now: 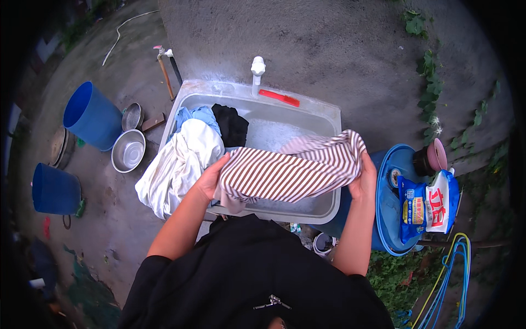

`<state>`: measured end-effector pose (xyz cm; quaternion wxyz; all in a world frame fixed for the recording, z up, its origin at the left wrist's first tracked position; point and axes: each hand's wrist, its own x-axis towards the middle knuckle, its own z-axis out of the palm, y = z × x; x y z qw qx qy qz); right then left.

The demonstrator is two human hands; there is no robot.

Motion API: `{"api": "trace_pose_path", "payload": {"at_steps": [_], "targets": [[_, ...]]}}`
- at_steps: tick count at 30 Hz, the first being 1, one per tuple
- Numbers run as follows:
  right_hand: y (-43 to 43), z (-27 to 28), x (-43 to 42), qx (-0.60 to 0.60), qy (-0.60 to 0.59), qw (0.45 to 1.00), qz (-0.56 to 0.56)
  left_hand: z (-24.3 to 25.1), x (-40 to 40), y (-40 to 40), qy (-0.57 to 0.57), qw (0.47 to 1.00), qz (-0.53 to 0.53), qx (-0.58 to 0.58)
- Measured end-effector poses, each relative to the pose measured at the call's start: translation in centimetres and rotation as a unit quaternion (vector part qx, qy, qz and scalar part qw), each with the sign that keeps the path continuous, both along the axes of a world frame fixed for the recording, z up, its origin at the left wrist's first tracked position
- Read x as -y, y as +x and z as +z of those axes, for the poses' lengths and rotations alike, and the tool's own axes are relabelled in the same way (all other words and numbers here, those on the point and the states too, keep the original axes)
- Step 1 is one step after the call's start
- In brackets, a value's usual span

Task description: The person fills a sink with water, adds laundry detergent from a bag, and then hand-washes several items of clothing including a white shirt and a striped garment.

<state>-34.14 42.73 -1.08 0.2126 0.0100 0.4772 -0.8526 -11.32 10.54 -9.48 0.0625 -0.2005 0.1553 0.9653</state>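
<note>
A brown-and-white striped cloth [283,172] is stretched between my two hands above the laundry sink [335,123]. My left hand [211,177] grips its left end, and my right hand [363,179] holds the right end, where the fabric is folded and slightly blurred. White cloth [181,164] is heaped over the sink's left side and hangs outside the rim. Behind it lie a light blue cloth [201,115] and a black cloth [230,124]. Whitish, sudsy water [271,133] shows in the basin.
A white faucet [257,70] and a red brush [280,98] are at the sink's back ledge. At right, a blue barrel [384,197] carries detergent bags [415,209] and pots [436,154]; hangers [452,271] hang below. Blue buckets [98,119] and a metal basin [128,150] stand left.
</note>
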Motion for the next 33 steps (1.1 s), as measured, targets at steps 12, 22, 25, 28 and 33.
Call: {"api": "trace_pose_path", "payload": {"at_steps": [12,22,25,28,33], "targets": [[8.7,-6.4,9.3,-0.309,0.447,0.787,0.293,5.8,-1.3,-2.3,-0.063,0.992,-0.083,-0.076],[4.8,-1.6,9.9,-0.609,0.401,0.682,0.061,3.8,-2.7,-1.4,-0.241,0.962,-0.125,-0.002],[8.5,-3.0,9.4,-0.487,0.381,0.723,0.308,3.6,-3.9,-1.5,-0.139,0.986,-0.087,-0.039],[8.2,-6.5,8.2,-0.290,0.355,0.813,0.359,1.7,-3.4,-0.7,-0.519,0.829,-0.199,-0.065],[3.2,-5.2,5.5,-0.276,0.264,0.922,0.058,0.8,1.4,2.5,-0.925,0.336,0.097,0.149]]}}
